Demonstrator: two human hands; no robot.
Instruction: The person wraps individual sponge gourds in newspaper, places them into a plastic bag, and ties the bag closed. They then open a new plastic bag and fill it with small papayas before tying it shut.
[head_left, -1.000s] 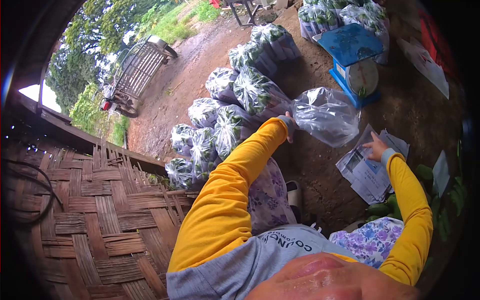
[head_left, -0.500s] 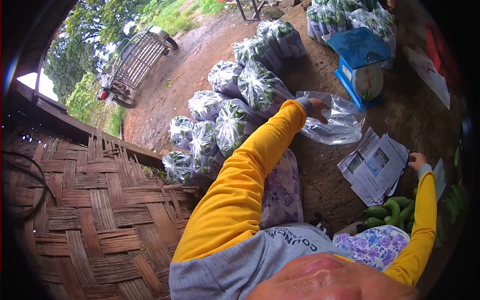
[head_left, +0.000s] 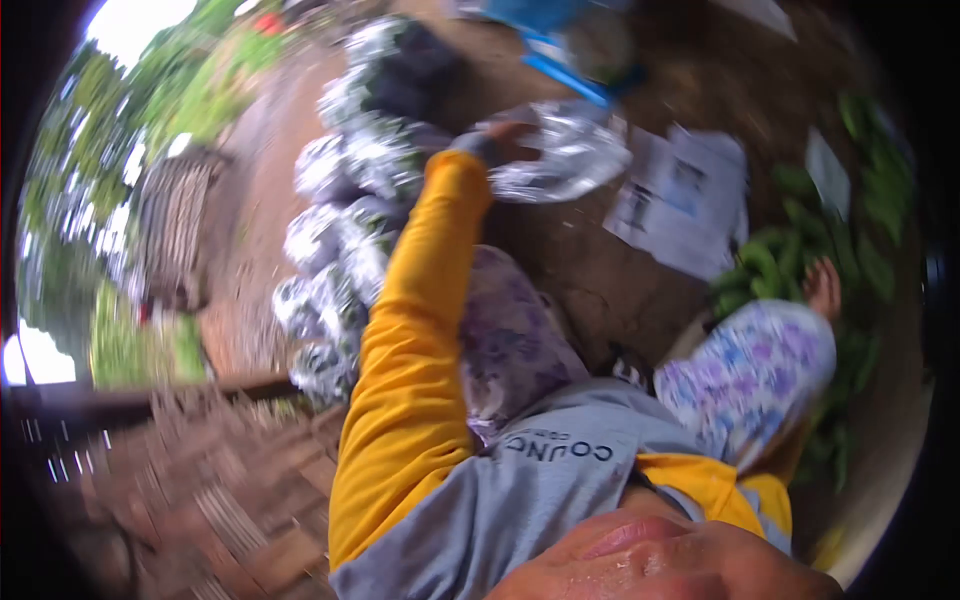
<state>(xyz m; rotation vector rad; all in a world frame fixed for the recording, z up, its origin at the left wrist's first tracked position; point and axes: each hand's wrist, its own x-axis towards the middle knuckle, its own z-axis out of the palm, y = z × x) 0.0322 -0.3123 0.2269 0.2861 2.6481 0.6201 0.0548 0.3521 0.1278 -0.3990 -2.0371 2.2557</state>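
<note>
My left hand (head_left: 515,141), slightly blurred, is at the left edge of a clear plastic bag (head_left: 575,155) on the dirt floor, its fingers apart. Right of the bag lie printed newspaper sheets (head_left: 685,200). On the right side my right hand (head_left: 822,288) is low beside long green vegetables (head_left: 765,262), just past my flowered knee; blur hides whether its fingers hold anything.
Filled clear bags of green produce (head_left: 385,160) stand in rows at the left. A blue scale (head_left: 565,65) is at the top. More green produce (head_left: 885,190) lies far right. Woven matting (head_left: 230,500) is lower left, a cart (head_left: 175,225) outside.
The view has swung, shifting the bags, scale and papers left and up. My right hand has moved from near the papers' right edge down to the green vegetables. My left hand remains at the plastic bag.
</note>
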